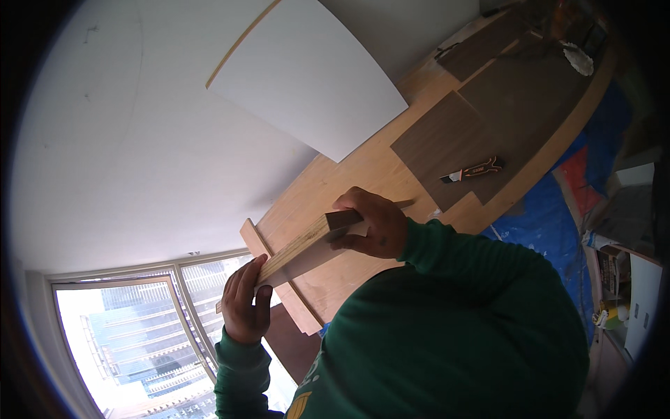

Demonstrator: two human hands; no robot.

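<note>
Between my two hands is a thick plywood board (301,246), tilted, with its pale layered edge upward and a dark brown face at its near end. My left hand (246,300) grips its left end, fingers over the edge and thumb on the near side. On the right end, my right hand (377,222) is closed with fingers above and thumb below. The board is above a long wooden worktable (370,174). A thin brown strip (405,204) shows just beyond my right hand. Farther right, a utility knife (472,170) with a black and orange handle lies on dark brown sheets (447,136).
A large white panel (307,77) leans against the wall behind the table. A wooden strip (300,304) crosses the table's left end, near a window (139,335). Blue sheeting (541,223) covers the floor at right, beside a white shelf unit (642,300).
</note>
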